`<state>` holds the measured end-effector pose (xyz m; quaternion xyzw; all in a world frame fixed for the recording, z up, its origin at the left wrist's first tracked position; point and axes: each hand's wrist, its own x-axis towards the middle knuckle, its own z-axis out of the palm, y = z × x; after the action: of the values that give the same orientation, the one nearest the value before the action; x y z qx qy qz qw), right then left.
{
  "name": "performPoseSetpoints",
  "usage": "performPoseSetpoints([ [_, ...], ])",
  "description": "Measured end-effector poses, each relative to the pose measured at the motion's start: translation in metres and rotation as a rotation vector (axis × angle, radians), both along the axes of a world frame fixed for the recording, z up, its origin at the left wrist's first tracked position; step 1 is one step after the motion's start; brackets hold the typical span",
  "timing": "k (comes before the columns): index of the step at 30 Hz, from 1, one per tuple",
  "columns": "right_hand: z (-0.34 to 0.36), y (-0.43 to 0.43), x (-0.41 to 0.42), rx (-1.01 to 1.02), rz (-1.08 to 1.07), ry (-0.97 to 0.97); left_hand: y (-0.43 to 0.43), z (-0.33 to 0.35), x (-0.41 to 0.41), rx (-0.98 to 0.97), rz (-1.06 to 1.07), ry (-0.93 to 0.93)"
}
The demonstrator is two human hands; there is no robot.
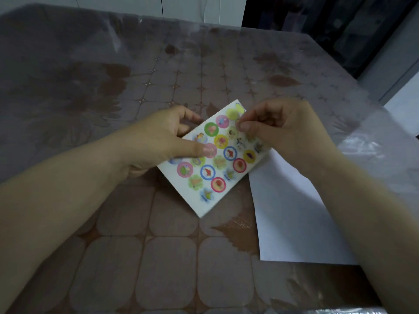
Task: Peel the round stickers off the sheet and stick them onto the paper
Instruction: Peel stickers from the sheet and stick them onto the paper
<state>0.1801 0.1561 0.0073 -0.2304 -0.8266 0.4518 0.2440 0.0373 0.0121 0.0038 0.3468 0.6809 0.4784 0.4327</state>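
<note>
The left hand (158, 137) grips the white sheet of colourful round stickers (217, 164), thumb on top. Near the sheet's far edge, the right hand (278, 130) pinches what seems the rim of a pale sticker (231, 133). This looks like the peeling step. Next, lift it cleanly onto the plain white paper (290, 211) beside the sheet.
</note>
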Motion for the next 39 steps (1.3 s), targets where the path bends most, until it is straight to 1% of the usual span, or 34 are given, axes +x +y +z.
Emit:
performPoseSetpoints([
  [4,0.001,0.003,0.002,-0.023,0.008,-0.029,0.0,-0.003,-0.015,0.041,0.11,0.19],
  [6,0.001,0.005,0.003,-0.028,-0.022,-0.034,-0.001,-0.002,-0.02,0.047,0.111,0.279],
  [8,0.003,0.006,0.005,0.011,-0.018,-0.028,-0.002,0.003,-0.024,0.018,0.054,0.381],
  [10,0.008,0.002,0.004,0.097,0.069,-0.08,-0.003,0.009,-0.024,-0.019,-0.048,0.503],
  [12,0.013,-0.005,0.001,0.153,0.172,-0.16,-0.004,0.013,-0.021,-0.05,-0.193,0.597],
  [14,0.015,-0.011,-0.001,0.204,0.254,-0.222,-0.005,0.014,-0.016,-0.067,-0.303,0.59],
  [15,0.015,-0.014,-0.003,0.22,0.288,-0.24,-0.005,0.013,-0.014,-0.065,-0.319,0.588],
  [17,0.012,-0.017,-0.004,0.235,0.311,-0.228,-0.004,0.011,-0.014,-0.031,-0.288,0.619],
  [21,0.007,-0.014,-0.004,0.276,0.227,-0.186,-0.001,0.01,-0.016,0.044,-0.197,0.676],
  [22,0.006,-0.012,-0.005,0.259,0.211,-0.176,-0.001,0.009,-0.017,0.066,-0.163,0.717],
  [23,0.004,-0.012,-0.006,0.198,0.193,-0.152,0.0,0.007,-0.018,0.099,-0.127,0.799],
  [25,0.002,-0.01,-0.006,-0.004,0.13,-0.078,0.002,0.0,-0.023,0.157,-0.07,1.036],
  [26,0.001,-0.008,-0.005,-0.097,0.073,-0.038,0.003,-0.003,-0.023,0.17,-0.024,1.12],
  [27,-0.001,-0.007,-0.005,-0.171,0.015,0.001,0.003,-0.005,-0.022,0.172,0.045,1.139],
  [29,-0.003,-0.003,-0.004,-0.321,-0.075,0.096,0.004,-0.008,-0.016,0.165,0.199,1.049],
  [31,-0.004,-0.002,-0.004,-0.441,-0.148,0.187,0.006,-0.012,-0.009,0.131,0.281,0.878],
  [33,-0.005,-0.004,-0.005,-0.498,-0.199,0.238,0.009,-0.016,-0.007,0.109,0.294,0.68],
  [35,-0.006,-0.004,-0.006,-0.551,-0.213,0.287,0.01,-0.018,-0.006,0.126,0.26,0.511],
  [37,-0.007,-0.004,-0.007,-0.575,-0.214,0.305,0.01,-0.019,-0.004,0.174,0.221,0.413],
  [39,-0.011,-0.005,-0.006,-0.562,-0.206,0.25,0.01,-0.021,-0.005,0.212,0.202,0.374],
])
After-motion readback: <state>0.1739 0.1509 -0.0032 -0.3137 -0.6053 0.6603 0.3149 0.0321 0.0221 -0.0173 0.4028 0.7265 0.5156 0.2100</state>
